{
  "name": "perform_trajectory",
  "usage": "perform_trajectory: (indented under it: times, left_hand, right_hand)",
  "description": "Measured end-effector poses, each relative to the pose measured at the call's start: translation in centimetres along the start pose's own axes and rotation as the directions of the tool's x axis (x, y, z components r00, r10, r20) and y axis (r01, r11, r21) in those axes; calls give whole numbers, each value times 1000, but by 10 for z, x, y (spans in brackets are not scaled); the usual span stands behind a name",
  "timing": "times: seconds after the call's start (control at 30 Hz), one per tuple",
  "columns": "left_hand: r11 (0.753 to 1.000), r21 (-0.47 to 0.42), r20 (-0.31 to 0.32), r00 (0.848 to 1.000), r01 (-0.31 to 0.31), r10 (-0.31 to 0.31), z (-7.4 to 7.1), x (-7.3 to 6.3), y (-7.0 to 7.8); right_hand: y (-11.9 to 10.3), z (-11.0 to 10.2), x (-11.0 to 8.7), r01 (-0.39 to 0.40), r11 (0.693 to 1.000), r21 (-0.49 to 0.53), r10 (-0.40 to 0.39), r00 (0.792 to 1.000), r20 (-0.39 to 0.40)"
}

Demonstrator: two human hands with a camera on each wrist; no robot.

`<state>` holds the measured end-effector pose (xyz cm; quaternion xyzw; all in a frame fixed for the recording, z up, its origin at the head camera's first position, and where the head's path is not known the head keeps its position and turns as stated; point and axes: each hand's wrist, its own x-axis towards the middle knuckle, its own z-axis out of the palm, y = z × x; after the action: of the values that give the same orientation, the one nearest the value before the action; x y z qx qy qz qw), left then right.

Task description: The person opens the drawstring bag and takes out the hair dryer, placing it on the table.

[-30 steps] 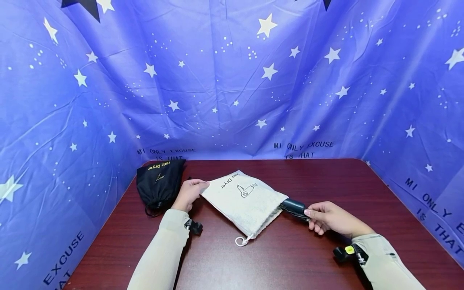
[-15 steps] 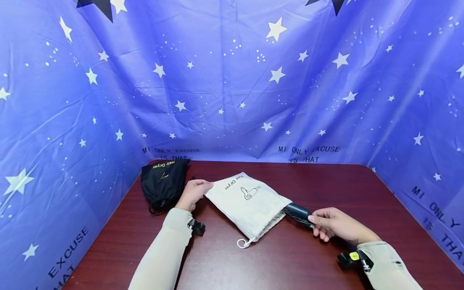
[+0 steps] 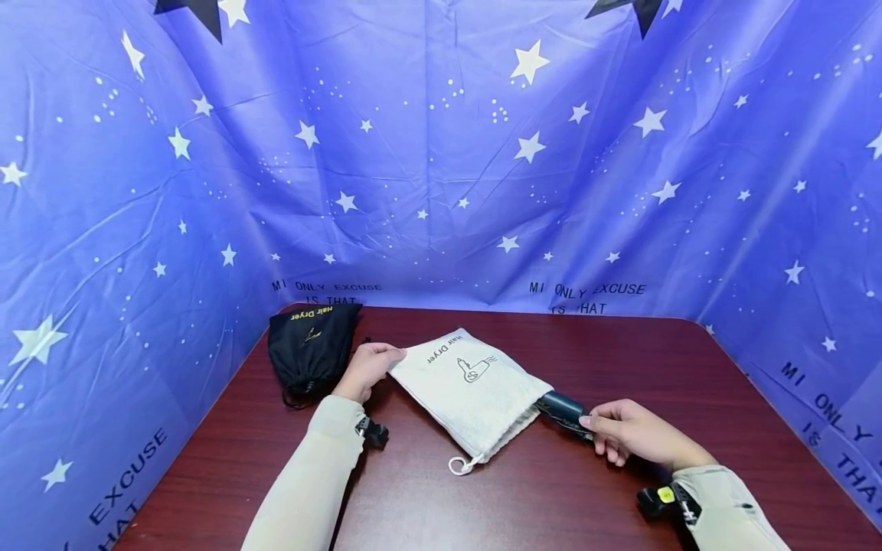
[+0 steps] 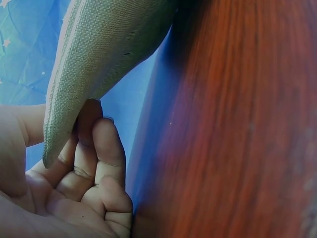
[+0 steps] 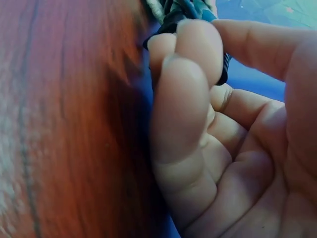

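A white cloth drawstring bag (image 3: 468, 390), printed "Hair Dryer" with a dryer drawing, lies tilted in the middle of the head view. My left hand (image 3: 368, 370) pinches its far left corner; the left wrist view shows the cloth (image 4: 94, 64) between thumb and fingers. From the bag's mouth on the right sticks a dark hair dryer (image 3: 563, 409), its other end hidden inside the bag. My right hand (image 3: 637, 432) grips the outer end of the dryer between thumb and curled fingers. In the right wrist view, a black cord (image 5: 224, 74) shows behind the fingertips.
A black drawstring bag (image 3: 310, 353) with yellow "Hair Dryer" lettering lies at the table's back left, close beside my left hand. A white cord loop (image 3: 460, 465) hangs from the white bag's near corner. Star-printed blue cloth (image 3: 427, 153) encloses the reddish-brown table (image 3: 413, 505).
The head view has shifted slightly. Both hands keep their holds on the bag and the hair dryer, which sticks out about as far as before.
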<state>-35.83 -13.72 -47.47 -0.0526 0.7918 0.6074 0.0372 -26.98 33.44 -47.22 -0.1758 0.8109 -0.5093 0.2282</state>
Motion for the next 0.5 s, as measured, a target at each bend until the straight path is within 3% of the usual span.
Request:
perform_trajectory:
  times: [0.27, 0.5]
  left_hand:
    - [1000, 23, 7, 1000, 13, -14, 2, -1, 0]
    - [999, 54, 25, 1000, 2, -3, 5, -2, 2]
  right_hand:
    - [-2, 6, 0, -23, 992, -127, 11, 996, -93]
    - [-6, 14, 3, -105, 960, -261, 40, 969, -242]
